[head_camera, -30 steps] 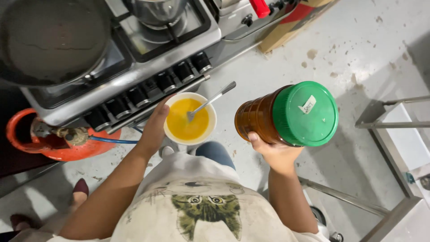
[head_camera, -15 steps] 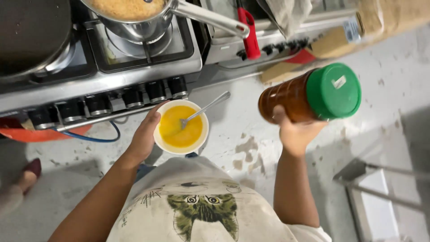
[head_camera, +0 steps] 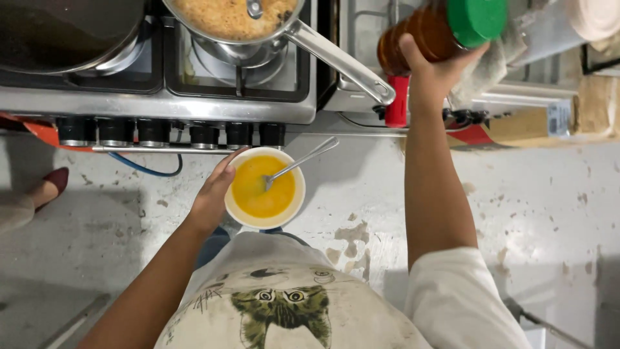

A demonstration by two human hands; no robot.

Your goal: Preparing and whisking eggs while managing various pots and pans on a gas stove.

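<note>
— Fingers of the left hand [head_camera: 212,197] curl round the rim of the white bowl [head_camera: 297,205] of beaten egg, held low before the stove knobs [head_camera: 171,132], a spoon [head_camera: 298,161] leaning in it.

— And the right hand [head_camera: 431,72]?

— Arm stretched up and forward, fingers wrapped about the brown jar [head_camera: 423,32] with the green lid [head_camera: 476,18], beside the saucepan handle [head_camera: 341,61].

Steel stove [head_camera: 194,106] spans top, row of black knobs [head_camera: 171,132] along front edge. Saucepan [head_camera: 239,22] of browned food on burner, long handle [head_camera: 339,61] toward right. Red lighter [head_camera: 397,103] right of stove. Blue hose [head_camera: 145,169] below knobs.
</note>
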